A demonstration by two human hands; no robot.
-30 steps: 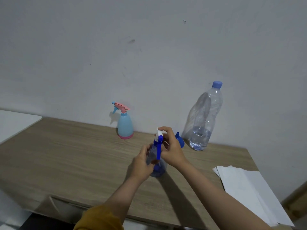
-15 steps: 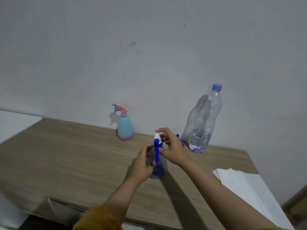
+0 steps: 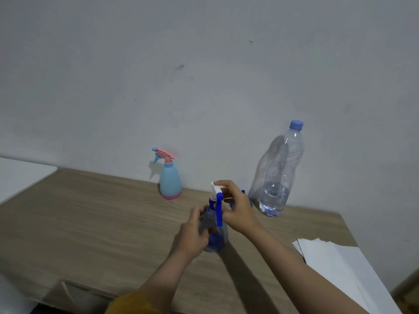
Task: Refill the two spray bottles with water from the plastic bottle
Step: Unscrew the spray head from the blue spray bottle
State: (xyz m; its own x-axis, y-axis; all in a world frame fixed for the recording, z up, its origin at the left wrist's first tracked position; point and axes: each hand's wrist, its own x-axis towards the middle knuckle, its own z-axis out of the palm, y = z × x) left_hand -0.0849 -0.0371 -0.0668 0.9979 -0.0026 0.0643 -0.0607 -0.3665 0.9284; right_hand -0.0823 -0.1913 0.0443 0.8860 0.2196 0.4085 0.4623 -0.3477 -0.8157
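Note:
A small clear spray bottle with a blue-and-white trigger head stands on the wooden table in front of me. My left hand grips its body. My right hand holds the trigger head at the top. A light blue spray bottle with a pink head stands upright near the wall, untouched. The clear plastic bottle with a blue cap stands at the right by the wall, water in its lower part. A small blue object peeks out behind my right hand.
White sheets of paper lie on the table's right front part. A white surface adjoins the table at the far left. The grey wall runs close behind the bottles.
Both hands stay on the small spray bottle. The trigger head has turned a little in my right hand; the blue lever now hangs straight down toward me.

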